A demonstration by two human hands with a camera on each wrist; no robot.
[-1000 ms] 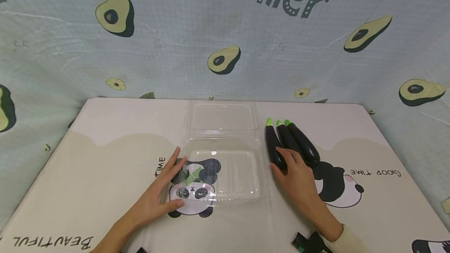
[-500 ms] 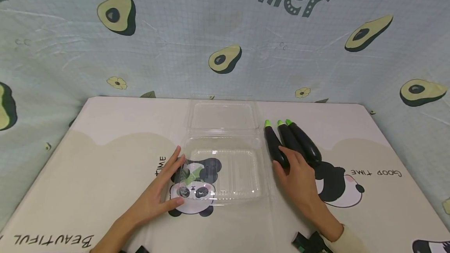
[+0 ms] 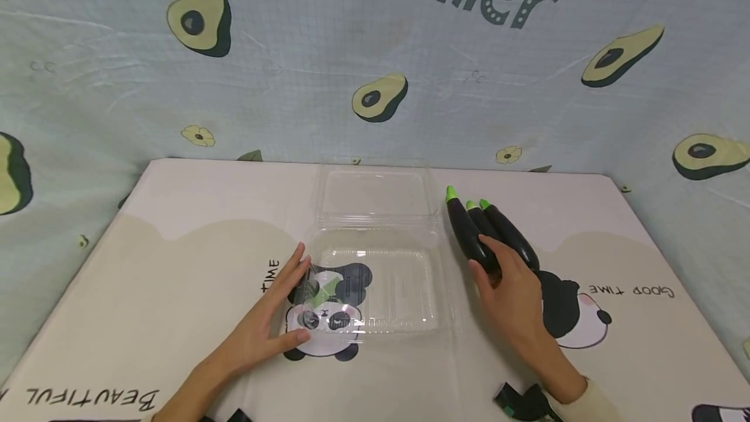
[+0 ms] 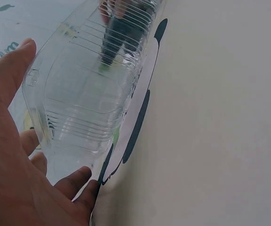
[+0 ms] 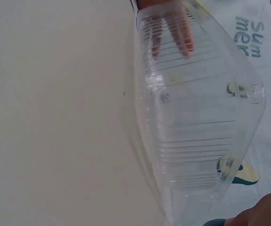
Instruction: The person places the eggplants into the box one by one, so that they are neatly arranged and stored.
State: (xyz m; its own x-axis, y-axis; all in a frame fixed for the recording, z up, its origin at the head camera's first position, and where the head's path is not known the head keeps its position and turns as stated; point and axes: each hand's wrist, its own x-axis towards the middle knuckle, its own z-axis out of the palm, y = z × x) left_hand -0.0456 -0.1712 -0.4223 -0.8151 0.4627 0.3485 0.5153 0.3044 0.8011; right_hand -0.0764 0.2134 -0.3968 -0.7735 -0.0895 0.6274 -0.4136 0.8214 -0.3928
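A clear plastic clamshell container (image 3: 404, 295) stands on the table with its lid (image 3: 375, 194) folded back, away from the person. My left hand (image 3: 260, 327) rests at its left side with fingers spread; in the left wrist view the thumb and fingers (image 4: 74, 183) lie along the rim. On the container's right, my right hand (image 3: 512, 301) grips the near end of the leftmost black eggplant (image 3: 469, 233), its green stem pointing away. Two more eggplants lie just right of it, a middle one (image 3: 484, 221) partly hidden and an outer one (image 3: 514, 238).
A printed cloth with panda pictures and lettering covers the table (image 3: 193, 292). Behind it hangs a pale curtain (image 3: 293, 103) with avocado prints. Dark wrist-worn devices (image 3: 521, 402) show at the lower edge near the sleeves.
The right hand has moved slightly right with the leftmost eggplant, whose stem end has risen and now overlaps the middle eggplant more. The left hand and container stay put.
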